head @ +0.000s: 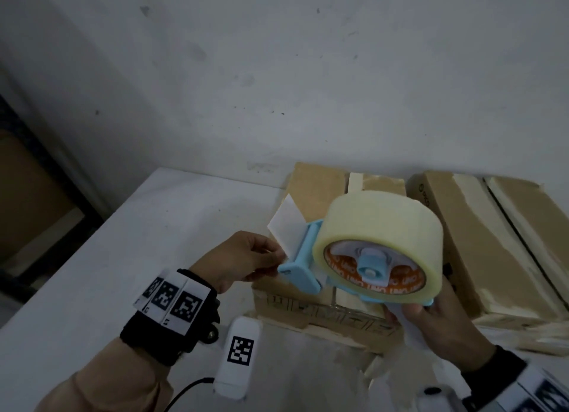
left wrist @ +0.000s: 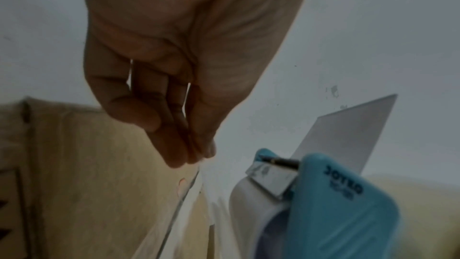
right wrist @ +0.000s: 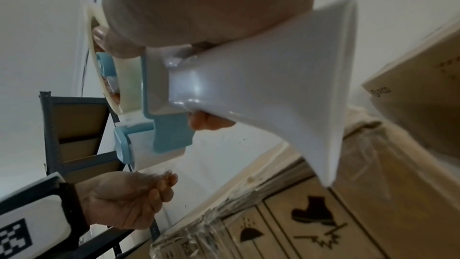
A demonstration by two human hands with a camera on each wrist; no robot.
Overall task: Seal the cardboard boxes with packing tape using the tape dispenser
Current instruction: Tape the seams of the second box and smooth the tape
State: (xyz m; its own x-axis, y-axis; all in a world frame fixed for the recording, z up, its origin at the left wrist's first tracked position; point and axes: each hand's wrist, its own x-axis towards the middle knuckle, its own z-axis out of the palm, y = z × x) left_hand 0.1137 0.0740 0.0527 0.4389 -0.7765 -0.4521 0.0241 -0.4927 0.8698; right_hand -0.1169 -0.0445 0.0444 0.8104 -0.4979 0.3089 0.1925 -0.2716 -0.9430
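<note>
The right hand (head: 443,325) grips the white flared handle of the pale-blue plastic tape dispenser (head: 303,265), fingers and thumb curled round it, and holds it in the air above the near brown cardboard box (head: 317,307). A wide roll of clear, yellowish packing tape (head: 380,227) sits on the dispenser's hub, its orange core facing the head camera. The tool is tilted so that its blade end and white flat guard plate (head: 286,223) point toward the left hand (head: 243,257), presumably to present the loose tape end.

The left hand has its fingertips (left wrist: 179,157) drawn together just beside the blade end, as if pinching a clear tape tail; whether film actually lies between them cannot be told, since the tape is transparent and the wrist view blurred. Judged from this pose, the step in hand is drawing out a tail before laying it on the box.

The near box stands on the white worktop (head: 123,257) close to its far edge; a second brown cardboard box (head: 480,233), already bearing pale tape strips, lies to its right. A scuffed white wall (head: 277,73) rises behind the worktop, and a dark metal shelving frame (right wrist: 49,125) stands to the left.
</note>
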